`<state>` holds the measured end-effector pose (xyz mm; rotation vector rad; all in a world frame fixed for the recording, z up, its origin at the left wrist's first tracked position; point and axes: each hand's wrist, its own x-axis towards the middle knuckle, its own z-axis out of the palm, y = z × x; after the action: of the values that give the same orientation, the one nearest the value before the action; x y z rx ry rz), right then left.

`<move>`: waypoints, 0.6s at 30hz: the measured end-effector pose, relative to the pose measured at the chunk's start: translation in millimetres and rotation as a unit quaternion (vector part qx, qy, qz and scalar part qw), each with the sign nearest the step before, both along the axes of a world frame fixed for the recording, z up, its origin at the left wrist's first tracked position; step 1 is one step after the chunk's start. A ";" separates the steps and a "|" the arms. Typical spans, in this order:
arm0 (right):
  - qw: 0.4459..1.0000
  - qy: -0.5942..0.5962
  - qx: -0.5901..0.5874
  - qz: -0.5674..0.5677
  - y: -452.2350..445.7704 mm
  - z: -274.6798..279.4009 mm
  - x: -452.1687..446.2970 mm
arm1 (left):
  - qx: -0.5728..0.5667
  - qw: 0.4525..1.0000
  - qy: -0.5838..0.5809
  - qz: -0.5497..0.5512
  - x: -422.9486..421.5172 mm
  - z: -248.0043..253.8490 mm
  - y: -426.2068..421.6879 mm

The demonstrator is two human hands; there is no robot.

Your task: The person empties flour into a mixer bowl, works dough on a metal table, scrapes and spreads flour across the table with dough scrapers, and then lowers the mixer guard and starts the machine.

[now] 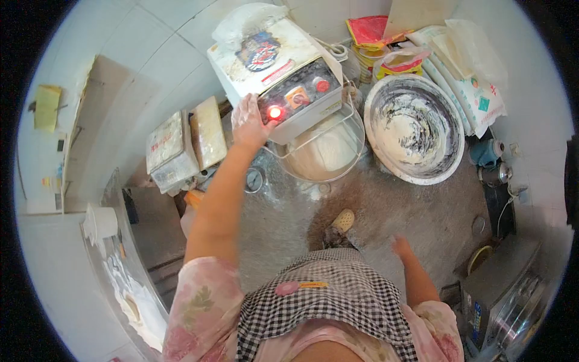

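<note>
My left hand [248, 120], dusted with flour, lies against the front left corner of a white dough mixer [283, 54]. Its fingers are stretched out along the casing, and the thumb is close to the glowing red light [275, 113]. On the same dark panel sit an orange-backed switch [297, 98] and a red button [322, 85]. Below the panel, pale dough or flour [329, 149] fills part of the mixer bowl [319, 178], under a wire guard. My right hand [400, 246] hangs low by my side, small and smeared, with its fingers unclear.
A wide metal basin [373, 145] with flour stands right of the mixer, before some sacks [476, 96]. Left of the mixer are floury boxes [172, 145]. A floury worktop [129, 289] runs along the left, and a dark metal appliance [500, 283] stands at right.
</note>
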<state>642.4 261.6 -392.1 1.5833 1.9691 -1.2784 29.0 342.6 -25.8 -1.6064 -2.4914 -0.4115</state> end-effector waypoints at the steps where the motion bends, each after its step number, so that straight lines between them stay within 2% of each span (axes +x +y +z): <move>1: 0.997 -0.021 0.051 0.056 5.3 5.4 -4.7 | 0.005 1.000 -0.002 0.015 8.9 -0.7 -13.5; 2: 0.990 -0.033 0.097 0.097 9.7 13.6 -12.5 | 0.067 0.998 -0.001 0.003 15.9 -11.9 -33.8; 4: 0.998 -0.038 0.038 0.026 9.3 67.6 -37.8 | 0.055 0.997 -0.043 0.027 29.2 -31.2 -84.1; 5: 0.999 -0.042 0.009 -0.013 6.7 88.0 -48.0 | 0.032 0.997 -0.058 0.040 35.7 -41.1 -115.4; 8: 0.991 -0.097 0.023 0.085 -2.6 116.6 -34.5 | -0.086 0.984 -0.128 0.088 48.1 -83.5 -228.5; 9: 0.986 -0.155 0.005 0.063 -3.2 90.0 -26.5 | -0.144 0.976 -0.108 0.122 60.4 -84.5 -269.9; 10: 0.976 -0.214 -0.015 0.035 -4.4 62.0 -10.5 | -0.183 0.959 -0.152 0.155 69.5 -85.0 -306.3; 11: 0.987 -0.143 0.014 0.069 -8.6 84.4 -18.0 | -0.200 0.951 -0.155 0.176 73.2 -99.5 -352.1; 12: 0.991 -0.073 0.041 0.105 -12.4 111.2 -28.0 | -0.244 0.915 -0.215 0.240 80.6 -98.9 -386.0; 13: 0.986 -0.057 0.073 0.138 -4.8 114.4 -42.8 | -0.273 0.883 -0.238 0.299 93.1 -96.7 -417.4; 14: 0.979 -0.046 0.109 0.164 8.6 120.8 -68.4 | -0.277 0.867 -0.244 0.335 76.0 -156.3 -486.2; 15: 0.972 -0.057 0.140 0.179 25.7 129.8 -95.4 | -0.235 0.875 -0.278 0.319 73.2 -173.4 -532.7; 16: 0.964 -0.068 0.173 0.191 45.8 143.8 -123.1 | -0.269 0.798 -0.334 0.423 96.3 -129.6 -526.0; 17: 0.956 -0.075 0.205 0.198 66.6 165.5 -151.3 | -0.273 0.800 -0.301 0.441 107.6 -121.8 -541.7; 18: 0.949 -0.073 0.242 0.188 86.8 195.0 -177.8 | -0.270 0.807 -0.287 0.440 106.7 -139.6 -573.8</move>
<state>464.6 348.4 -197.1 1.3386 2.4546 -0.5389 135.7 -231.2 -165.3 -0.1782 -3.6683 -0.0282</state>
